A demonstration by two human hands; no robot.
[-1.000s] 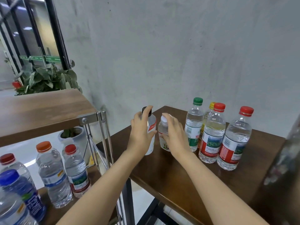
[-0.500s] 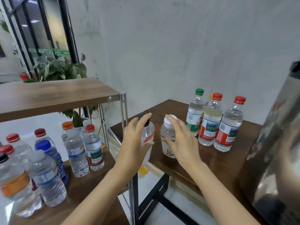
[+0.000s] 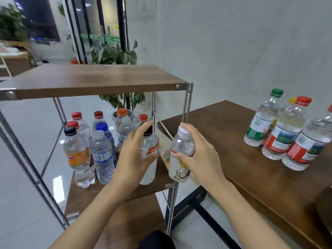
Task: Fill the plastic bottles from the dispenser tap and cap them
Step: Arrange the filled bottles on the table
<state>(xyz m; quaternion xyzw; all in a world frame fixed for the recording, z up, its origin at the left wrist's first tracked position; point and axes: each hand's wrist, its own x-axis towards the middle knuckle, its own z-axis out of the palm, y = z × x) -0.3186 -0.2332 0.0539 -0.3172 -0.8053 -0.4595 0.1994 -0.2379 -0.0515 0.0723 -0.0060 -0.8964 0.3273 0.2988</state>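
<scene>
Head view: each of my hands carries one capped bottle, between rack and table.

At left, a metal-framed rack [image 3: 89,81] with wooden shelves stands on a pale glossy floor [image 3: 21,186], with a leafy plant [image 3: 115,54] behind it by a glass door [image 3: 93,24]. Eight capped shelf bottles [image 3: 102,155] stand on its lower shelf [image 3: 86,196]. My left hand [image 3: 133,159] wraps its fingers round a clear black-capped bottle [image 3: 150,150] with a red-and-white label, over the shelf's right end; I cannot tell whether it touches the wood. Just beside it, my right hand [image 3: 199,159] curls round a white-capped bottle [image 3: 181,148], clear on top with a pictured label low down, in the gap before the dark wooden table [image 3: 242,168]. Four table bottles [image 3: 285,133] stand there near the grey wall [image 3: 233,42]: one green cap, one yellow, two red.
</scene>
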